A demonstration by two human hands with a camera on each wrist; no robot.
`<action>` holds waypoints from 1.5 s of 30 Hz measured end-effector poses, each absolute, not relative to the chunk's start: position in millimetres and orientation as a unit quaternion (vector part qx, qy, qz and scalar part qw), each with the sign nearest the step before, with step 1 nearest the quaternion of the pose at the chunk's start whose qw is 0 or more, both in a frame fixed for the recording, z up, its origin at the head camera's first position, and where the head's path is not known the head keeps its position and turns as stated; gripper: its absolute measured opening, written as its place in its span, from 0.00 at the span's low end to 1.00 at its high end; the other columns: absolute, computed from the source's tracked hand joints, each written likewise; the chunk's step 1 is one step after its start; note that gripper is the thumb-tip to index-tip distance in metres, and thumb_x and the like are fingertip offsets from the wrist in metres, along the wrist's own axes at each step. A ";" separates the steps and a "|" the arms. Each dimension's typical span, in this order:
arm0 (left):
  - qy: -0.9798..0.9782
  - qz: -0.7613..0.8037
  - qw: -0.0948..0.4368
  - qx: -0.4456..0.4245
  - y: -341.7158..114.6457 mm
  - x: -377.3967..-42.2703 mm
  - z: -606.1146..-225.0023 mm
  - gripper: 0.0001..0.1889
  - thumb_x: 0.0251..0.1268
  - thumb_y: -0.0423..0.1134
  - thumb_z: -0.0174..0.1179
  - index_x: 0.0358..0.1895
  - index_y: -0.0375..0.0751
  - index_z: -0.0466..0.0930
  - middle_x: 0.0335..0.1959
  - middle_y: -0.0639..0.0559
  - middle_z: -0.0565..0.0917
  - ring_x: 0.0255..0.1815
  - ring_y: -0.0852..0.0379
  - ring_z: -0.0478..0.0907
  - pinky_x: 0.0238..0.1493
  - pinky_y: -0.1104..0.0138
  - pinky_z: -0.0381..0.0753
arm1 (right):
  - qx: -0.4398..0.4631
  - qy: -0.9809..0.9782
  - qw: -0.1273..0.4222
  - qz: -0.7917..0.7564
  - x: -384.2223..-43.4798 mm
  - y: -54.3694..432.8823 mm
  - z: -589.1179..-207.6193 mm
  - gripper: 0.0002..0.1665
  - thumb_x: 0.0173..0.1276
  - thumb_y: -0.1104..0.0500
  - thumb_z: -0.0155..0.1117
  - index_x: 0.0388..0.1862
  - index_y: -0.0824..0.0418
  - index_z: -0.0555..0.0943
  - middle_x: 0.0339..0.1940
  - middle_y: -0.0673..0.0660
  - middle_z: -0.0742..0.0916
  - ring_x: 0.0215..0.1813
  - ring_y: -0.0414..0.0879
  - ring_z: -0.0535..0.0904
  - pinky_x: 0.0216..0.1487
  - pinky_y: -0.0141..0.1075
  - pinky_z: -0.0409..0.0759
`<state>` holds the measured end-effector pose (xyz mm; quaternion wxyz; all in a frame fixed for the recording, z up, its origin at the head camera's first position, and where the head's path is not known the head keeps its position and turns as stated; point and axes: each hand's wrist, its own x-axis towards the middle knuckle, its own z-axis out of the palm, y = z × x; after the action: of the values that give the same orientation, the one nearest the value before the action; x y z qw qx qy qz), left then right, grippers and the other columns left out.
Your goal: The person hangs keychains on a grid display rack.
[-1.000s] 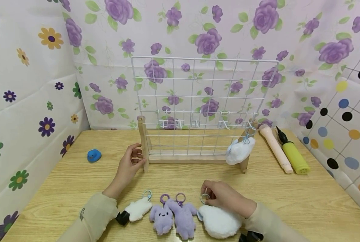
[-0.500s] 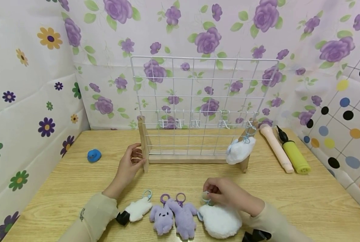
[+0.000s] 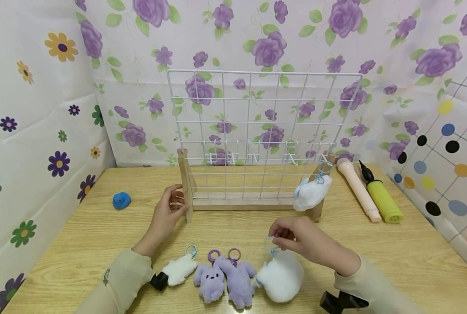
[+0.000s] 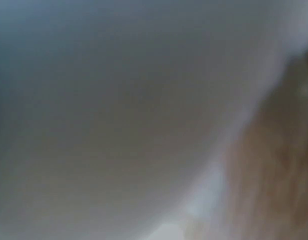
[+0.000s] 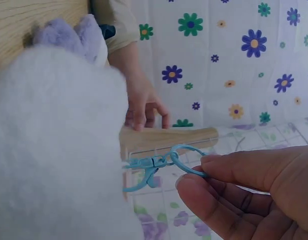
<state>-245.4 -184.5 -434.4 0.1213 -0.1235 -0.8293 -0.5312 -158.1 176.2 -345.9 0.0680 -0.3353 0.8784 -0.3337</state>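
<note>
My right hand [image 3: 301,239] pinches the light blue key ring [image 5: 186,159] of a white plush keychain [image 3: 282,277] between thumb and fingertips. In the right wrist view a blue clasp [image 5: 149,167] links that ring to the fluffy body. My left hand [image 3: 166,213] holds the wooden side post [image 3: 185,185] of a white wire grid rack [image 3: 249,124], thumb in front. Another white plush keychain [image 3: 312,192] hangs by its blue ring at the rack's right end. Several white hooks [image 3: 253,158] are fixed along the grid. The left wrist view is a blur.
On the table lie a small white plush keychain [image 3: 180,269] and two purple plush keychains [image 3: 211,283]. A blue toy duck [image 3: 121,200] sits at the left. To the right are a pale pink tube [image 3: 358,190] and a yellow-green pump [image 3: 384,201]. Patterned cloth surrounds the table.
My right hand has moved up and slightly right, pulling the ring so that the white plush keychain tips more upright. The left hand stays on the post.
</note>
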 end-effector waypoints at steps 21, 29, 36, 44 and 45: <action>-0.830 -0.531 0.123 -0.121 -186.4 -244.1 -431.0 0.31 0.62 0.26 0.61 0.68 0.36 0.60 0.53 0.36 0.74 0.49 0.45 0.75 0.44 0.75 0.78 | -0.315 0.892 -0.113 -0.305 -187.1 165.3 -305.9 0.04 0.65 0.66 0.65 0.39 0.62 0.82 0.30 0.50 0.85 0.31 0.35 0.79 0.32 0.28 0.81; -0.828 -0.530 0.130 -0.132 -187.4 -245.8 -434.1 0.30 0.62 0.26 0.61 0.67 0.39 0.61 0.51 0.38 0.75 0.47 0.50 0.75 0.43 0.75 0.78 | -0.296 0.896 -0.161 -0.290 -193.0 167.5 -296.6 0.03 0.65 0.65 0.64 0.38 0.61 0.82 0.30 0.51 0.85 0.30 0.37 0.79 0.33 0.29 0.81; -0.824 -0.537 0.122 -0.132 -184.5 -240.1 -427.1 0.30 0.62 0.26 0.61 0.67 0.37 0.61 0.51 0.36 0.75 0.48 0.46 0.75 0.44 0.73 0.78 | -0.254 0.904 -0.179 -0.292 -200.1 172.8 -290.9 0.03 0.67 0.65 0.63 0.39 0.62 0.81 0.31 0.53 0.86 0.30 0.42 0.81 0.33 0.30 0.81; -0.822 -0.543 0.117 -0.128 -187.3 -246.4 -436.2 0.31 0.62 0.28 0.61 0.68 0.39 0.61 0.53 0.37 0.75 0.50 0.44 0.75 0.45 0.71 0.79 | -0.203 0.907 -0.213 -0.301 -205.2 177.3 -285.8 0.06 0.68 0.64 0.62 0.42 0.63 0.81 0.33 0.57 0.86 0.31 0.45 0.83 0.34 0.26 0.79; -0.822 -0.541 0.120 -0.128 -187.3 -246.3 -436.1 0.31 0.62 0.28 0.62 0.67 0.39 0.61 0.52 0.37 0.75 0.49 0.45 0.75 0.44 0.72 0.78 | -0.197 0.906 -0.218 -0.305 -205.8 177.6 -285.7 0.06 0.68 0.64 0.62 0.42 0.64 0.81 0.33 0.57 0.86 0.31 0.45 0.82 0.34 0.26 0.79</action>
<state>-246.3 -187.3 -436.1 0.1197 -0.1283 -0.8222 -0.5415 -205.8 177.6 -285.7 -0.2176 -0.1973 0.9061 -0.3046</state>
